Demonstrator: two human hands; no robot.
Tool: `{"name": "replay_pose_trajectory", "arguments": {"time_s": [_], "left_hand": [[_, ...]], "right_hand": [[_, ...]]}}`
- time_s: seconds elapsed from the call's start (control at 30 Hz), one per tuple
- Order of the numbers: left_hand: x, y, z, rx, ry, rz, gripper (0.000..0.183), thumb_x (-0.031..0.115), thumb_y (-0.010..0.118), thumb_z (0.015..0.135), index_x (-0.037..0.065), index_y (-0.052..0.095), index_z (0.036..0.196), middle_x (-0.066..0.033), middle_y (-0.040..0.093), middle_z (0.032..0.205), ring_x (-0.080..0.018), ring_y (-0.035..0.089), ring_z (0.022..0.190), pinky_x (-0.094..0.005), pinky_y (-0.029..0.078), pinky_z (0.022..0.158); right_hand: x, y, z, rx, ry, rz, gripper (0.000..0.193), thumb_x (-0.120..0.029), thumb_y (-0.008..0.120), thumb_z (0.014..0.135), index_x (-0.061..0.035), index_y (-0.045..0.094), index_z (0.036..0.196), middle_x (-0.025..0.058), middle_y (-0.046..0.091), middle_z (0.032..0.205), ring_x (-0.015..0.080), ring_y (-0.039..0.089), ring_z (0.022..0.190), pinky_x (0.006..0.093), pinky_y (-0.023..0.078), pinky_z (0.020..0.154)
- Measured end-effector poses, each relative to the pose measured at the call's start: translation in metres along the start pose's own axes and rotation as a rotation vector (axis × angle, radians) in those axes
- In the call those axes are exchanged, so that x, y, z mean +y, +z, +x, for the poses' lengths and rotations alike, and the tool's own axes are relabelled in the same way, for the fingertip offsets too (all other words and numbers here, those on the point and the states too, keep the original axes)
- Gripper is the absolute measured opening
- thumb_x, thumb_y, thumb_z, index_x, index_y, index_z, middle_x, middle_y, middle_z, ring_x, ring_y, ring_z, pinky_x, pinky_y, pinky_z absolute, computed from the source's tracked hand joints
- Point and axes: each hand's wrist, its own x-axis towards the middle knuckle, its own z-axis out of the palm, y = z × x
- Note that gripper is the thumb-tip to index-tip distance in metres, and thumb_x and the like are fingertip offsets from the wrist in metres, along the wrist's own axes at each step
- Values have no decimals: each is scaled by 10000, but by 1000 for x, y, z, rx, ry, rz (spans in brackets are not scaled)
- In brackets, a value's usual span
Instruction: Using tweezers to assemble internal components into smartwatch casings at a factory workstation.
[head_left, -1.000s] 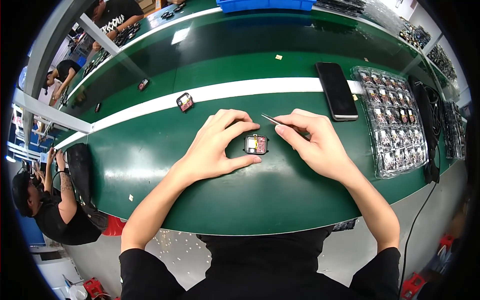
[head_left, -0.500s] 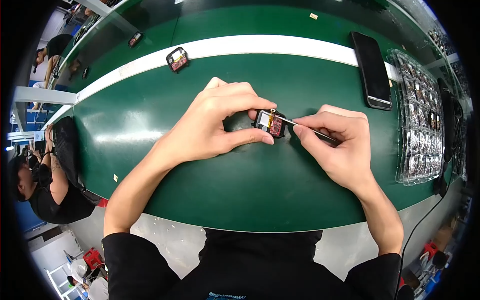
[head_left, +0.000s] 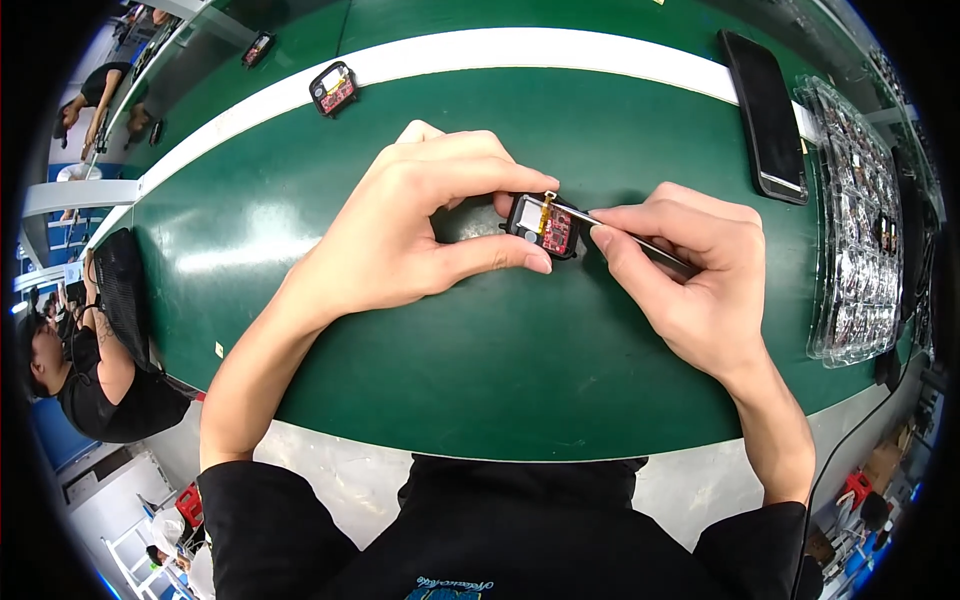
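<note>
Over the middle of the green table, my left hand (head_left: 405, 225) grips an open smartwatch case (head_left: 544, 226) between its thumb and fingers. The case is black, with a white block, a red circuit board and a yellow flex strip (head_left: 546, 212) inside. My right hand (head_left: 700, 275) is closed around slim tweezers (head_left: 650, 246) with a silvery tip and dark body. Their tip reaches the upper end of the flex strip, near my left index fingertip. Whether the tip grips the strip or only touches it is too small to tell.
Another open watch case (head_left: 333, 89) lies on the white strip (head_left: 480, 50) at the far left, with a further one (head_left: 258, 49) beyond it. At the far right lie a black phone (head_left: 763, 115) and stacked clear trays (head_left: 855, 220) of parts. A co-worker (head_left: 100, 360) sits at left.
The whole view has shifted slightly, so the table and its things appear higher. Both hands keep nearly the same hold, with the tweezers' tip still at the flex strip.
</note>
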Motion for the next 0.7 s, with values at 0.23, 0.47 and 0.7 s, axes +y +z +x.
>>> {"name": "replay_pose_trajectory", "arguments": {"time_s": [0.23, 0.47, 0.7], "left_hand": [[0, 1, 0, 0, 11, 6, 571, 216, 1014, 748, 89, 837, 1276, -7, 726, 914, -147, 491, 719, -330, 334, 759], [0, 3, 0, 39, -18, -33, 529, 189, 1009, 742, 62, 813, 1217, -2, 697, 897, -132, 448, 709, -318, 362, 754], [-3, 3, 1, 45, 12, -19, 492, 190, 1005, 748, 64, 814, 1184, 7, 695, 881, -133, 453, 702, -320, 355, 757]], "right_hand": [[0, -1, -1, 12, -22, -2, 119, 23, 836, 874, 19, 853, 992, 47, 648, 671, 86, 498, 509, 294, 329, 481], [1, 0, -5, 69, -119, -92, 176, 27, 857, 845, 9, 860, 1020, 43, 607, 673, 105, 484, 504, 299, 336, 483], [5, 3, -5, 74, -200, -141, 260, 90, 864, 840, 9, 875, 1086, -3, 610, 719, 39, 425, 535, 269, 296, 502]]}}
